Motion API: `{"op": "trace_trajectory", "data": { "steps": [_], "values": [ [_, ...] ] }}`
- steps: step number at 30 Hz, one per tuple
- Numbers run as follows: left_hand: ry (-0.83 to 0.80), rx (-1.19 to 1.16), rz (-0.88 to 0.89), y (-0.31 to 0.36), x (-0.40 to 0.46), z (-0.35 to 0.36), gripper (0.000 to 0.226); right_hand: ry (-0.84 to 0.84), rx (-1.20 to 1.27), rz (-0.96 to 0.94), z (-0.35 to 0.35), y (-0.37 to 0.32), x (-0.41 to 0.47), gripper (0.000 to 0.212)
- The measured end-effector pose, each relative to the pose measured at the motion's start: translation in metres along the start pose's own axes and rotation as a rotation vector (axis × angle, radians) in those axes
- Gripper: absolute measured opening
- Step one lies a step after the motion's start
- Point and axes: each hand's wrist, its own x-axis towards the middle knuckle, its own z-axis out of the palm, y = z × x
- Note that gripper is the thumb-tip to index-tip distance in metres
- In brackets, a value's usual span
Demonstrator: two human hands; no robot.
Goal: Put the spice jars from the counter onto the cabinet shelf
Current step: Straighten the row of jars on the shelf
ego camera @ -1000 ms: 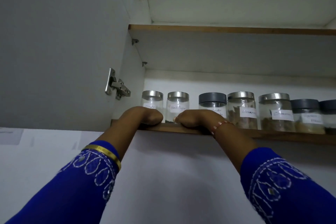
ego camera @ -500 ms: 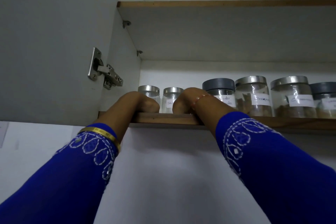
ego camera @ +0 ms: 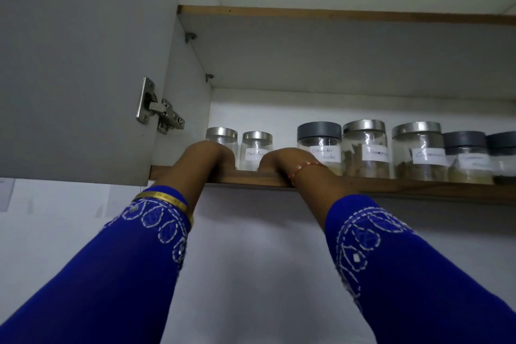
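The left hand (ego camera: 208,155) is bent over the front edge of the cabinet shelf (ego camera: 418,186), its fingers reaching past the edge and out of sight, so whether it grips anything cannot be told. It sits right in front of the leftmost jar (ego camera: 222,145), a small glass one with a silver lid, and hides the jar's lower part. The right hand (ego camera: 282,160) is curled over the same edge just beside it, fingers also hidden, so its grip cannot be told either. Between and behind the two hands stands a second small silver-lidded jar (ego camera: 256,150) with a handwritten white label.

A gold bangle (ego camera: 164,200) circles the left wrist above a blue embroidered sleeve (ego camera: 134,260); a thin beaded bracelet (ego camera: 303,169) sits on the right wrist.

To the right of the hands, a row of larger jars stands upright along the shelf, close together: a grey-lidded jar (ego camera: 319,148) labelled coriander powder, two silver-lidded jars (ego camera: 365,148) (ego camera: 417,151) holding brown pieces, then more grey-lidded ones (ego camera: 466,156) at the right edge. The labels on these are too blurred to read.

The cabinet door (ego camera: 78,64) hangs open to the left on a metal hinge (ego camera: 159,113). A second shelf (ego camera: 335,12) runs above.
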Motion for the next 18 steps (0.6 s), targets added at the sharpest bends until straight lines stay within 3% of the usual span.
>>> {"op": "trace_trajectory", "data": {
  "steps": [2,5,10,13,18],
  "values": [
    [0.063,0.013,-0.024,0.007,-0.006,0.001,0.031,0.028,0.122,-0.098,-0.008,-0.012,-0.128,0.035],
    [0.145,-0.035,0.000,0.014,-0.017,0.003,0.031,0.154,0.197,-0.195,-0.017,-0.006,-0.206,0.038],
    [0.302,-0.135,0.020,0.023,-0.037,0.011,0.034,0.430,0.298,-0.230,0.005,0.023,-0.216,0.048],
    [0.317,-0.215,0.052,0.034,-0.049,0.016,0.039,0.604,0.259,-0.212,0.017,0.050,-0.232,0.049],
    [0.249,-0.286,0.221,0.094,-0.074,0.025,0.034,0.663,0.282,-0.107,0.013,0.116,-0.247,0.039]
  ]
}}
